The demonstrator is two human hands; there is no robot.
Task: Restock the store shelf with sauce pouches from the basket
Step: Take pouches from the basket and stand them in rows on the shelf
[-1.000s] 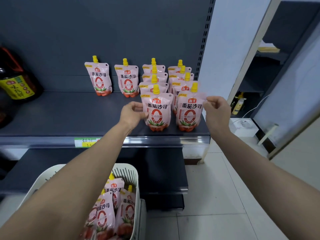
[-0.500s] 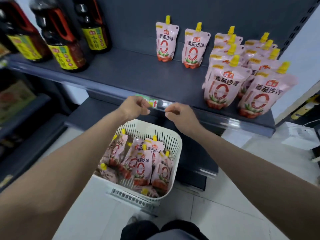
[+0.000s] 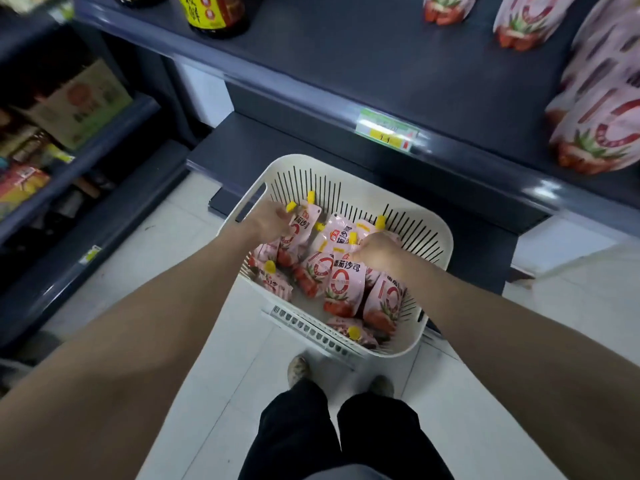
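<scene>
A white slotted basket (image 3: 349, 174) stands on the tiled floor (image 3: 207, 375) at the centre of the frame. It holds a loose heap of pink sauce pouches (image 3: 384, 299) with yellow caps, some propped upright and some lying flat. We see the left hand (image 3: 268, 221) at the basket's upper left corner, its grip closed round the top of the rear pouch (image 3: 303, 226). The right hand (image 3: 377, 249) has its grip curled over the top of the central pouch (image 3: 341, 282).

Half a second earlier both hands hung above the basket at the shelf lip, holding nothing; they are now down among the pouches. Our view has also tipped downward.

The shelf (image 3: 346, 64) runs across the top of the frame. Shelved pouches (image 3: 595, 109) crowd its upper right, a bottle (image 3: 216, 12) stands at the upper left, and bare board lies between them. A price tag (image 3: 386, 131) sits on the front lip, just above the basket's far rim. A lower shelf (image 3: 277, 140) juts out behind the basket. Open floor lies to the left and right of the basket, and the person's shoes (image 3: 298, 370) stand just beside its near rim.
</scene>
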